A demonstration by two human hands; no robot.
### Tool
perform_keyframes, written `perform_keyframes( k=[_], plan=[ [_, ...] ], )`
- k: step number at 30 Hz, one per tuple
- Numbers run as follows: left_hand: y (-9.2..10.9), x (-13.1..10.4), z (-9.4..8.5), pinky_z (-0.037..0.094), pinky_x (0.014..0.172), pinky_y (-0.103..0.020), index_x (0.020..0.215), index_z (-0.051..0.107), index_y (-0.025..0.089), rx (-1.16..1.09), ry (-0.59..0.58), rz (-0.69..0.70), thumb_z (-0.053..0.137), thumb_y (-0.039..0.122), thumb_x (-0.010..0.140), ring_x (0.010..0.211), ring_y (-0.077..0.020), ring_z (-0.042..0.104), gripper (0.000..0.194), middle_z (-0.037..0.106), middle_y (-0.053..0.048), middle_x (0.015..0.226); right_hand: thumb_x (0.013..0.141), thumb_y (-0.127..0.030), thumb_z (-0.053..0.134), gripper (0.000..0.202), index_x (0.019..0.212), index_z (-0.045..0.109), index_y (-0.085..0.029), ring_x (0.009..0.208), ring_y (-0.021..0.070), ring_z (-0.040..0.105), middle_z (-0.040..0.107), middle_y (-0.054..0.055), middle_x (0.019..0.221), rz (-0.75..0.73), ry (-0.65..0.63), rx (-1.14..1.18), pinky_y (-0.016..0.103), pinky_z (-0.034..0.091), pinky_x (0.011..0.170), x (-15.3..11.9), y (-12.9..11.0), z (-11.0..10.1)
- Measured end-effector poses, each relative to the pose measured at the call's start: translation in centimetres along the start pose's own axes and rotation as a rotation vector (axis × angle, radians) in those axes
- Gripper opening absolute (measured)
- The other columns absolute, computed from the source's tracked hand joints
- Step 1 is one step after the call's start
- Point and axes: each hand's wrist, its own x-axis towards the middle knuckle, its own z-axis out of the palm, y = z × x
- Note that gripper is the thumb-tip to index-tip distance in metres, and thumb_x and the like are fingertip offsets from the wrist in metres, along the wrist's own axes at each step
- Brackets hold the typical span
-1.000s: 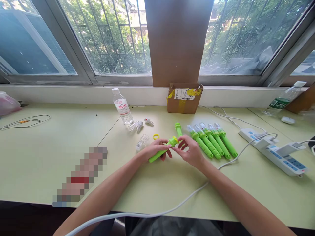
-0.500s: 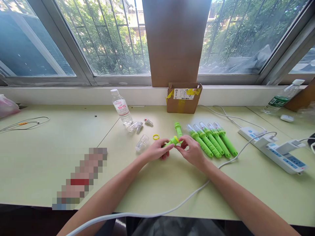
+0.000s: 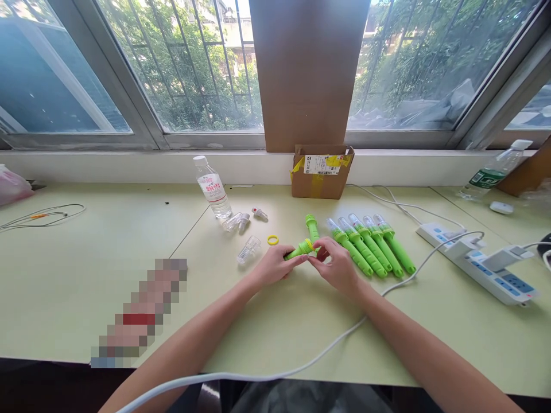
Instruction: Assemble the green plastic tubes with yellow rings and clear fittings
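Observation:
My left hand (image 3: 278, 265) is wrapped round a green plastic handle (image 3: 297, 250), which lies tilted with its wide end toward the right. A yellow ring (image 3: 309, 245) sits at that wide end, and the fingertips of my right hand (image 3: 333, 261) pinch at it. Just behind my hands a second green handle (image 3: 312, 226) lies on the table. Left of it is a loose yellow ring (image 3: 272, 240). Near my left wrist lies a clear plastic cap (image 3: 248, 250). Several green sticks with clear tops (image 3: 365, 244) lie in a row beyond my right hand.
A water bottle (image 3: 213, 189) stands behind small clear and grey parts (image 3: 243, 222). Against the sill is a cardboard box (image 3: 321, 175). A white power strip (image 3: 477, 261) lies at right, and a white cable (image 3: 301, 367) crosses the table under my right forearm.
My left fingers have shifted slightly on the green handle, so more of it shows. My right hand stays at the yellow ring; the other things have not moved.

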Motion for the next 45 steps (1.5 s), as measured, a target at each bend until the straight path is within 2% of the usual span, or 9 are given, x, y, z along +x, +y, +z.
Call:
perform_keyframes(
  k=[6,12,16,23,33,45],
  plan=[
    [-0.25,0.06,0.05,0.034,0.044,-0.022,0.061,0.047,0.017,-0.004,-0.03,0.016,0.041,0.062,0.083,0.042,-0.0096,0.044,0.05,0.048,0.003,0.046,0.08,-0.023,0.064,0.014,0.087,0.054,-0.02,0.054,0.0108,0.056,0.058,0.001,0.076,0.019,0.004,0.011,0.023,0.049,0.051,0.05,-0.21,0.02],
    [-0.43,0.27,0.12,0.035,0.045,-0.021,0.075,0.056,0.016,-0.061,-0.056,-0.017,0.04,0.062,0.084,0.043,-0.0097,0.046,0.05,0.053,0.002,0.051,0.082,-0.032,0.062,0.015,0.085,0.053,-0.02,0.054,0.0118,0.056,0.057,0.001,0.074,0.08,-0.012,0.042,0.024,0.05,0.049,0.12,-0.36,0.12],
    [-0.67,0.42,-0.01,0.036,0.044,-0.021,0.077,0.058,0.015,-0.117,-0.091,-0.052,0.041,0.062,0.082,0.044,-0.0095,0.047,0.05,0.053,0.001,0.051,0.083,-0.037,0.061,0.018,0.084,0.054,-0.02,0.054,0.0122,0.057,0.058,0.002,0.074,0.103,-0.009,0.067,0.025,0.05,0.047,0.14,-0.42,0.23],
    [-0.92,0.52,-0.21,0.038,0.045,-0.021,0.077,0.059,0.014,-0.184,-0.153,-0.082,0.039,0.067,0.081,0.044,-0.0098,0.048,0.056,0.053,0.001,0.051,0.08,-0.034,0.065,0.019,0.082,0.052,-0.02,0.054,0.012,0.057,0.058,0.001,0.072,0.133,-0.022,0.092,0.025,0.051,0.049,0.28,-0.42,0.27],
    [-0.64,0.54,-0.54,0.038,0.045,-0.021,0.075,0.059,0.013,-0.253,-0.216,-0.097,0.034,0.068,0.083,0.042,-0.0092,0.047,0.062,0.054,-0.001,0.048,0.08,-0.039,0.064,0.022,0.081,0.052,-0.02,0.055,0.0131,0.059,0.058,0.001,0.071,0.127,-0.025,0.105,0.026,0.052,0.048,0.29,-0.43,0.26],
    [-0.4,0.39,-0.84,0.037,0.045,-0.022,0.072,0.059,0.014,-0.303,-0.216,-0.137,0.028,0.07,0.083,0.04,-0.0101,0.047,0.066,0.053,-0.001,0.046,0.081,-0.033,0.064,0.019,0.09,0.052,-0.021,0.059,0.0123,0.06,0.057,0.003,0.085,0.089,-0.058,0.125,0.025,0.054,0.05,0.16,-0.45,0.35]
  ],
)
